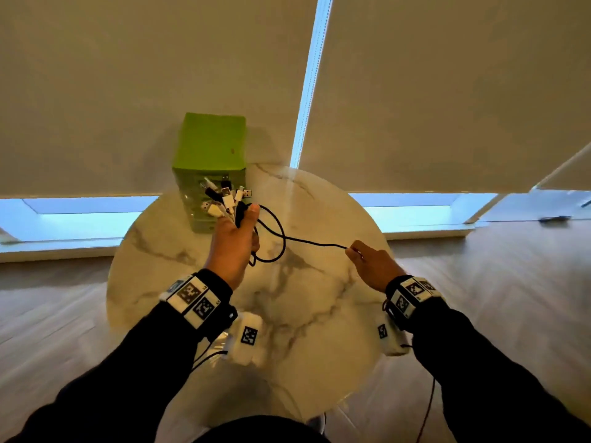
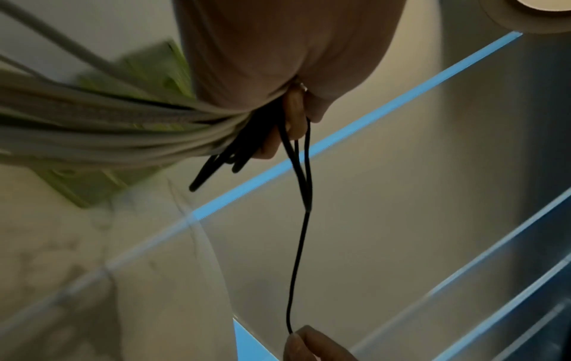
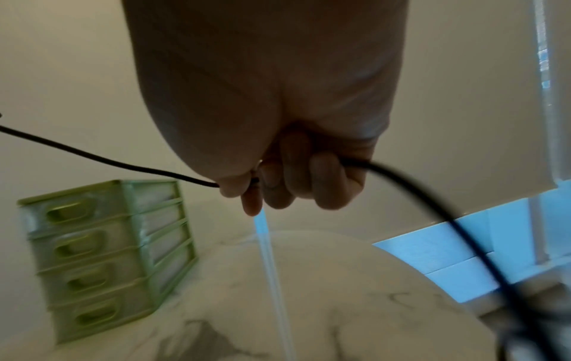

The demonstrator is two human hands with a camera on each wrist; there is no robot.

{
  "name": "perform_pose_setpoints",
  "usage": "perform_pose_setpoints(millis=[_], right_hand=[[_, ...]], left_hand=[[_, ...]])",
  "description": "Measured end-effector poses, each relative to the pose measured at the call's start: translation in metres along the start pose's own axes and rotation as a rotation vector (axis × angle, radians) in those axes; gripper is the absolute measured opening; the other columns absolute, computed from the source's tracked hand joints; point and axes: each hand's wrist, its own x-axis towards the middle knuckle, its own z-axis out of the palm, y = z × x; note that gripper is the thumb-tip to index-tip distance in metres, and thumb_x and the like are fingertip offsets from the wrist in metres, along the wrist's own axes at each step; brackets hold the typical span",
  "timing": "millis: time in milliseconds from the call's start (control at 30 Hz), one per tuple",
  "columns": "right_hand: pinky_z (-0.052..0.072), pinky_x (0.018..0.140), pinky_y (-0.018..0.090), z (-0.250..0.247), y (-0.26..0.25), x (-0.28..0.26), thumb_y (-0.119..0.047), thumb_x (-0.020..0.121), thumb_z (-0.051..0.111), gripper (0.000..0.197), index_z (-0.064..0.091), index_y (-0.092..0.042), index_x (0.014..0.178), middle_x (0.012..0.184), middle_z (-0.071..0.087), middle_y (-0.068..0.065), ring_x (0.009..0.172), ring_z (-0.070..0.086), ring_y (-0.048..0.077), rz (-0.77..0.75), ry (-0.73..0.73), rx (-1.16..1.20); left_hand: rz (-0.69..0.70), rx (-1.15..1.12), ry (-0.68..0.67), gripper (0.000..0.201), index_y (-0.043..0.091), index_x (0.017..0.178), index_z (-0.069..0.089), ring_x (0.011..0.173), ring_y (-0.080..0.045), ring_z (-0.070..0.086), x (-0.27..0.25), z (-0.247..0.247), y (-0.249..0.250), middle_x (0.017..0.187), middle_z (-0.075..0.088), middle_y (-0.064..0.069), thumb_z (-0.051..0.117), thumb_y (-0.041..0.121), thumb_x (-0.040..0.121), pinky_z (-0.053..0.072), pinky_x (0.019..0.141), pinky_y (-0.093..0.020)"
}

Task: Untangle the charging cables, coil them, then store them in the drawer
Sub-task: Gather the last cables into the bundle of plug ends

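The person's left hand [image 1: 235,241] is holding a bundle of charging cables [image 1: 224,199] above the round marble counter [image 1: 297,314], its grip closed around them so that the white and black plug ends are fanning out past the fingers, in front of the green drawer unit [image 1: 209,155]. The unit is standing at the far edge of the counter, and in the right wrist view its four stacked drawers [image 3: 92,256] are all sitting closed. A single black cable [image 1: 307,241] is running out of the bundle, looping once beside the left hand and then stretching across to the right hand [image 1: 372,265], well apart from the left. The right hand's grip is closed on this black cable, pinching it between thumb and fingers, with the cable's loose length trailing out past the little finger and hanging down on the right side. Both hands are hovering above the counter, not touching it.
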Motion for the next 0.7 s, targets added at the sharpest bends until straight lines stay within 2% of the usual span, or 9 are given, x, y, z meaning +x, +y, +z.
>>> perform_pose_setpoints(millis=[133,233,333,400,433,500,567,633,700], right_hand=[[0.048,0.085,0.042,-0.018,0.045,-0.038,-0.05,0.104,0.036,0.027,0.051,-0.032,0.092,0.096,0.064,0.013,0.09,0.06,0.036,0.17,-0.002,0.019],[0.049,0.082,0.038,-0.022,0.077,-0.069,-0.044,0.104,0.039,0.025,0.053,-0.033,0.086,0.084,0.064,0.002,0.087,0.061,0.031,0.23,-0.059,0.103],[0.052,0.077,0.033,-0.017,0.098,-0.1,-0.029,0.098,0.051,0.004,0.055,-0.029,0.101,0.087,0.07,0.003,0.084,0.067,0.023,0.222,-0.103,0.312],[0.055,0.085,0.034,-0.013,0.102,-0.115,-0.016,0.092,0.06,0.015,0.056,-0.022,0.106,0.095,0.072,0.005,0.089,0.069,0.018,0.162,-0.038,0.486],[0.055,0.087,0.036,-0.012,0.105,-0.122,-0.016,0.09,0.065,0.014,0.058,-0.02,0.101,0.095,0.073,0.005,0.091,0.07,0.017,0.151,0.018,0.534],[0.055,0.087,0.041,-0.009,0.117,-0.13,-0.033,0.085,0.072,0.014,0.064,-0.021,0.088,0.09,0.074,0.005,0.089,0.07,0.019,0.152,0.08,0.487],[0.054,0.081,0.037,-0.011,0.126,-0.138,-0.047,0.084,0.073,0.029,0.068,-0.019,0.082,0.083,0.072,0.005,0.079,0.067,0.017,0.16,0.035,0.35],[0.052,0.08,0.024,-0.016,0.128,-0.15,-0.046,0.083,0.077,0.029,0.068,-0.019,0.092,0.088,0.072,-0.003,0.081,0.067,0.005,0.084,-0.049,0.354],[0.049,0.086,0.017,-0.021,0.121,-0.158,-0.046,0.082,0.078,0.034,0.066,-0.024,0.105,0.098,0.071,-0.01,0.092,0.066,-0.001,-0.006,-0.134,0.366]], left_hand=[[-0.035,0.006,-0.121,0.031,0.022,0.075,0.046,0.049,-0.011,0.028,-0.017,0.055,-0.003,0.053,0.031,0.008,0.062,0.033,0.099,0.028,0.052,-0.032],[-0.055,-0.003,-0.228,0.029,0.021,0.077,0.047,0.052,-0.015,0.026,-0.034,0.095,-0.005,0.06,0.026,-0.001,0.062,0.033,0.099,0.026,0.051,-0.032],[-0.066,-0.003,-0.318,0.031,0.019,0.075,0.047,0.052,-0.016,0.026,-0.054,0.132,-0.01,0.061,0.025,-0.005,0.061,0.03,0.101,0.029,0.05,-0.031],[-0.067,0.042,-0.362,0.034,0.018,0.073,0.048,0.05,-0.016,0.031,-0.065,0.15,-0.015,0.059,0.029,-0.005,0.06,0.032,0.101,0.034,0.05,-0.031],[-0.071,0.06,-0.39,0.034,0.017,0.073,0.047,0.049,-0.015,0.032,-0.07,0.159,-0.018,0.058,0.031,-0.005,0.06,0.033,0.101,0.035,0.051,-0.031],[-0.082,0.08,-0.429,0.035,0.017,0.074,0.046,0.048,-0.014,0.031,-0.077,0.173,-0.024,0.057,0.03,-0.003,0.06,0.034,0.1,0.034,0.051,-0.031],[-0.096,0.088,-0.448,0.033,0.016,0.076,0.045,0.047,-0.013,0.028,-0.08,0.184,-0.028,0.056,0.028,-0.001,0.06,0.033,0.1,0.031,0.05,-0.031],[-0.106,0.115,-0.457,0.033,0.015,0.076,0.044,0.045,-0.011,0.028,-0.083,0.196,-0.033,0.055,0.028,0.002,0.06,0.032,0.1,0.031,0.049,-0.03],[-0.105,0.153,-0.478,0.035,0.016,0.074,0.042,0.044,-0.009,0.029,-0.088,0.207,-0.039,0.051,0.03,0.006,0.06,0.031,0.101,0.032,0.049,-0.029]])
